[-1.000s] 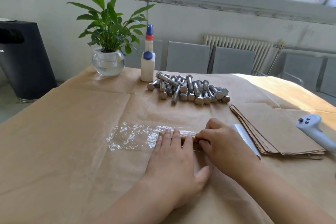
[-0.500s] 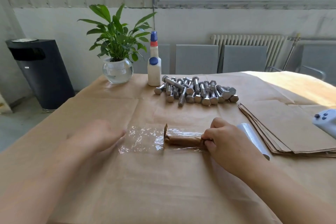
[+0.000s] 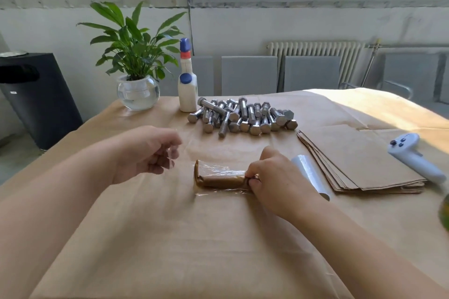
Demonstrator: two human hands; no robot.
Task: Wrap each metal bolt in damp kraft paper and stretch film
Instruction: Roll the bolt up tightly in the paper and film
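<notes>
**Paper-wrapped bolt lies between the two hands on the bench**

One bolt wrapped in dark, damp brown kraft paper (image 3: 220,179) lies flat on the bench (image 3: 170,238), which is covered with light brown paper. A thin clear stretch film (image 3: 218,169) lies over and under this package. The right hand (image 3: 274,182) is at the right end of the package, and its fingers pinch the twisted end of the wrapping there. The left hand (image 3: 148,153) is raised to the left of the package and does not touch it; its fingers are curled, and a small piece of clear film seems to be between the fingertips, but blur makes this uncertain.

Just to the right of the right hand lies one roll of clear stretch film (image 3: 309,175). Beside it is one stack of cut brown kraft paper sheets (image 3: 359,158); the number of sheets cannot be counted. One white handheld controller with dark buttons (image 3: 410,155) lies on the far right.

Behind the package is one pile of bare silver metal hex bolts (image 3: 243,116), about twenty pieces; an exact count is not possible. Near the pile stands one white plastic bottle with blue caps (image 3: 187,90), and one green plant in a round glass bowl (image 3: 137,91).

No readable writing or brand is visible on any thing.
</notes>
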